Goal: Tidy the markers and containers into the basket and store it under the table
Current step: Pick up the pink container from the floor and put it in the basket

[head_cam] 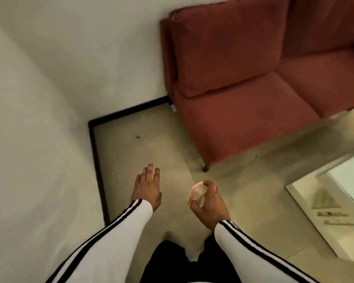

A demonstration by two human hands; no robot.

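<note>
The left hand sits at about 7 o'clock from the middle of the view, palm down above the floor, fingers straight and loose, holding nothing; the right hand is at about 5 o'clock, fingers and thumb curled round a small clear container, which is held in the air over the floor, near the left hand but apart from it; a small dark mark on the container is too blurred to read. Both arms wear white sleeves with black stripes running down them; dark trousers show at 6 o'clock. A red sofa with two seat cushions fills the view from 12 to 3 o'clock, one dark foot resting on the pale floor; a white wall takes up the side from 8 to 11 o'clock, edged along the floor by a black skirting board that turns a corner at about 9 o'clock. At 4 o'clock is the corner of a table with a pale frame; a few small things lie on it, too blurred to tell what they are or whether they carry any writing.
</note>
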